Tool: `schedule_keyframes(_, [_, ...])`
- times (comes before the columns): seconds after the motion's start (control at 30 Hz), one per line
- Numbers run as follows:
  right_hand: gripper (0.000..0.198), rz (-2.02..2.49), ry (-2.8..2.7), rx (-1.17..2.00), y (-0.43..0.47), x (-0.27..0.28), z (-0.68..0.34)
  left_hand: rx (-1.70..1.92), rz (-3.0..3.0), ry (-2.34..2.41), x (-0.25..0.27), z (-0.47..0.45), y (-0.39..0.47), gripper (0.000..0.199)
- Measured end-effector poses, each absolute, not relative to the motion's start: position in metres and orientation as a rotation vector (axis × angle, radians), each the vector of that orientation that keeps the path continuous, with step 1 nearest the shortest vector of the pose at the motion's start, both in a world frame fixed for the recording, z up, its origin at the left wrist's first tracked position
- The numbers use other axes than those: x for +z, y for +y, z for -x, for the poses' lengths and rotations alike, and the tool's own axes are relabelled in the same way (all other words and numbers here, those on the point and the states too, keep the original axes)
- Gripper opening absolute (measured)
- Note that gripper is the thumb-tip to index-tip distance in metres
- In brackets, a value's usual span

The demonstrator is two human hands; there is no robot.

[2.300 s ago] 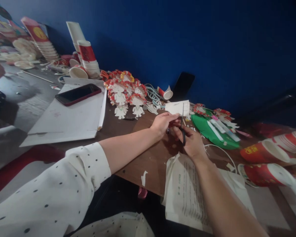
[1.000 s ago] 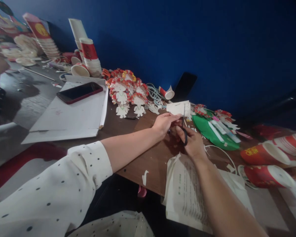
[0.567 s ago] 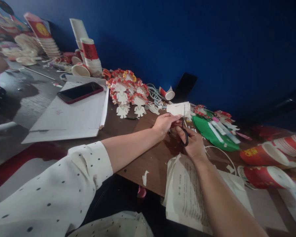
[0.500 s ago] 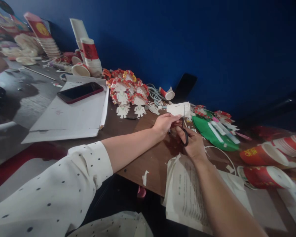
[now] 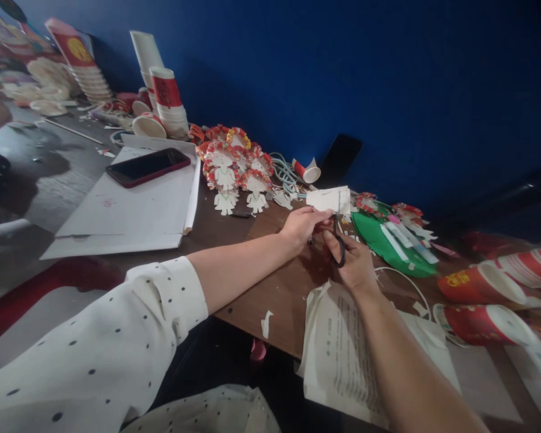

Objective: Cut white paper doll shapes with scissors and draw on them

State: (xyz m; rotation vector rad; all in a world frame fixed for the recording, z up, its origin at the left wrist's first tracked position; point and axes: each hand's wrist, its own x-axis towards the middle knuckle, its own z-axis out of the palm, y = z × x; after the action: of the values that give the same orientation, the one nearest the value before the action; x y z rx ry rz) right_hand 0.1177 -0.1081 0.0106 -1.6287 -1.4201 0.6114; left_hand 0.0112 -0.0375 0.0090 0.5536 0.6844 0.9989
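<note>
Pinched between the fingers of my left hand (image 5: 303, 227) is a small white piece of paper (image 5: 323, 198), held a little above the brown table. My right hand (image 5: 355, 264) grips a pair of scissors (image 5: 340, 249) by black handles, its fingers through the loops. The blades point away from me and lie against the right part of the paper. Behind my left hand, several paper dolls (image 5: 225, 177) with red curled-paper hair lie in a cluster. A green round sheet (image 5: 367, 234) carrying white marker pens (image 5: 394, 240) sits right of the scissors.
A phone (image 5: 148, 166) rests on a white folder (image 5: 117, 210) at the left. Stacked paper cups (image 5: 169, 102) stand behind it. Red paper cups (image 5: 484, 284) lie on the right. A printed paper bag (image 5: 340, 355) hangs over the near table edge, under my right forearm.
Both hands, the paper and the scissors keep nearly the same pose. The whole view has shifted very slightly.
</note>
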Motion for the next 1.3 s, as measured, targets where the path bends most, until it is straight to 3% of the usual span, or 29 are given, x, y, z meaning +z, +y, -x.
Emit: schedule_keyframes(1.3, [0.05,1.602,-1.449,0.637,-0.1085,0.0058,-0.1245,0.978,-0.649,0.658,0.0027,-0.0131,-0.0283,0.03])
